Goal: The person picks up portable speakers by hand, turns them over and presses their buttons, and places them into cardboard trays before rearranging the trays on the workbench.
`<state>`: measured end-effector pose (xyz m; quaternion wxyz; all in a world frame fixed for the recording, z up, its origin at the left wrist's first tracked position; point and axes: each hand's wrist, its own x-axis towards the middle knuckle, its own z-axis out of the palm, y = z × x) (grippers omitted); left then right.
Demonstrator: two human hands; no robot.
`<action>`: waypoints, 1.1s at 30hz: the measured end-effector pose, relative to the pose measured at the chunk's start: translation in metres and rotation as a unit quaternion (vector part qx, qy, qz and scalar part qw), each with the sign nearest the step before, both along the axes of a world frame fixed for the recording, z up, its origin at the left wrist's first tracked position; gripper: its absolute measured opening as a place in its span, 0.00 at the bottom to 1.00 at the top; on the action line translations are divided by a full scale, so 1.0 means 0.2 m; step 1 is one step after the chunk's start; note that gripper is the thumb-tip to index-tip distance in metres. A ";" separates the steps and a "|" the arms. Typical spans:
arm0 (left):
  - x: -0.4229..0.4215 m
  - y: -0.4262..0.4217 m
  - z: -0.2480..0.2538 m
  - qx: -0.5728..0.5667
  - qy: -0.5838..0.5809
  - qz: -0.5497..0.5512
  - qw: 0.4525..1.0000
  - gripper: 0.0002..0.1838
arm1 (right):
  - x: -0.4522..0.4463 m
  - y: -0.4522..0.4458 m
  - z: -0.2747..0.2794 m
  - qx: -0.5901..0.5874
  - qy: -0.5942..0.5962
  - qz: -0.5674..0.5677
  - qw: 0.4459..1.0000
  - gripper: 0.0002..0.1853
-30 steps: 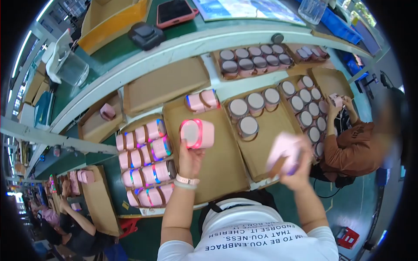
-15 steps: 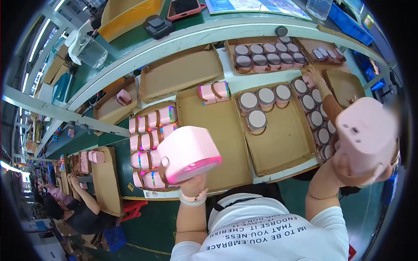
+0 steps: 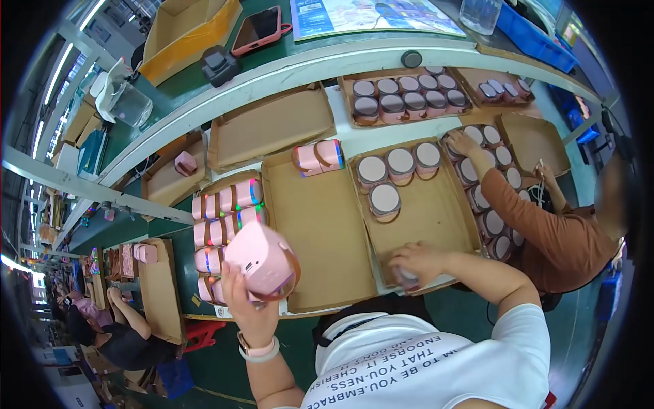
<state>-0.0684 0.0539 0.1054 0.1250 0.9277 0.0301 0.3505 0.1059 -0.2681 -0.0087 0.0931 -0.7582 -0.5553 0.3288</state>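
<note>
The left hand point(image 3: 252, 312) is clamping a tilted pink device point(image 3: 257, 255) just beyond its palm; the right hand point(image 3: 424, 263) is curling over a grey disc point(image 3: 407, 276), grip too blurred to tell

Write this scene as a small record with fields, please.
Left hand: holds a pink device with a brown strap
Right hand: blurred, over the near end of a cardboard tray
That tray: four round-topped devices
Tray on its left: one lit device
Co-worker: one hand at more such devices
</note>
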 end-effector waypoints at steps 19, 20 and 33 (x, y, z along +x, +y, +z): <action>-0.02 -0.25 -0.27 -0.307 0.073 0.005 0.949 0.41 | -0.05 0.49 -0.08 0.280 0.283 -0.248 0.883 0.46; 0.02 -0.28 -0.31 -0.293 0.068 -0.009 0.954 0.40 | -0.17 0.54 0.01 0.244 0.488 -0.254 0.799 0.47; 0.29 -0.28 -0.37 -0.372 0.351 -0.340 0.789 0.34 | -0.23 0.32 -0.15 0.314 0.658 -0.498 0.469 0.47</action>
